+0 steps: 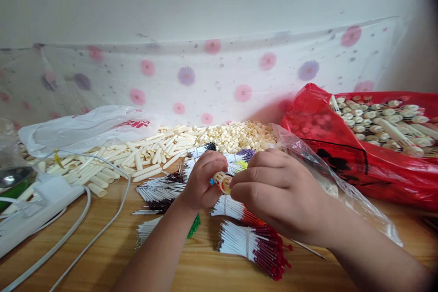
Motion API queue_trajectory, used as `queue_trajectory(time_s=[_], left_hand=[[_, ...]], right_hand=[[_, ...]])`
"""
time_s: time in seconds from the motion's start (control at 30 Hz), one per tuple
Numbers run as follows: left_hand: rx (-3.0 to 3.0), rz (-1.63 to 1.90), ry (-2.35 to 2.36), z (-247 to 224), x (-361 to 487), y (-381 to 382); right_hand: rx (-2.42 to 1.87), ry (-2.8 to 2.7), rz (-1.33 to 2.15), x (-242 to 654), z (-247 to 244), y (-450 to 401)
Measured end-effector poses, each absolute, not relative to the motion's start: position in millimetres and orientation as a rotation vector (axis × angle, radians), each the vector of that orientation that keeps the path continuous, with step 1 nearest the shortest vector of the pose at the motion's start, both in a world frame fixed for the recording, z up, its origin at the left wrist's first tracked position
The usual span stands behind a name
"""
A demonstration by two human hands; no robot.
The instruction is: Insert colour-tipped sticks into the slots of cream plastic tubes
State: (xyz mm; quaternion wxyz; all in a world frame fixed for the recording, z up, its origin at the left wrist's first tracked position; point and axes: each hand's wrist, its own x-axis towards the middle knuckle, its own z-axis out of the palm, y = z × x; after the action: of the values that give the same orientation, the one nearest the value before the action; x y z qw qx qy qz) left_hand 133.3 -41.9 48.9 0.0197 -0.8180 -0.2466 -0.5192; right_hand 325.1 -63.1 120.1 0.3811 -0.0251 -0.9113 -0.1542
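My left hand (207,181) is closed around a small cream slotted plastic piece (222,182), held above the table. A bright blue tip (212,181) shows at the piece's left end, beside my left fingers. My right hand (278,191) is pinched at the other end of the piece; what lies between its fingertips is hidden. Beneath my hands lie bundles of thin white sticks with coloured ends: a crimson bundle (255,245), an orange bundle (231,209), a black bundle (160,189) and a green-ended bundle (147,230), partly covered by my left forearm.
Cream plastic tubes (150,153) and a heap of small slotted pieces (239,136) lie along the back. On the right, a red plastic bag (318,146) holds many assembled pieces. A power strip (41,207) with white cables (118,212) occupies the left side.
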Motion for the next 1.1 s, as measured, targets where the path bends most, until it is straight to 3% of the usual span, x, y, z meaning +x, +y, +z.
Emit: queue_trajectory(time_s=[1.1], left_hand=[[-2.447,-1.528,-0.765,50.3,133.1,-41.1]], right_hand=[[-0.163,-2.385,-0.334,324.9,121.8,-57.8]])
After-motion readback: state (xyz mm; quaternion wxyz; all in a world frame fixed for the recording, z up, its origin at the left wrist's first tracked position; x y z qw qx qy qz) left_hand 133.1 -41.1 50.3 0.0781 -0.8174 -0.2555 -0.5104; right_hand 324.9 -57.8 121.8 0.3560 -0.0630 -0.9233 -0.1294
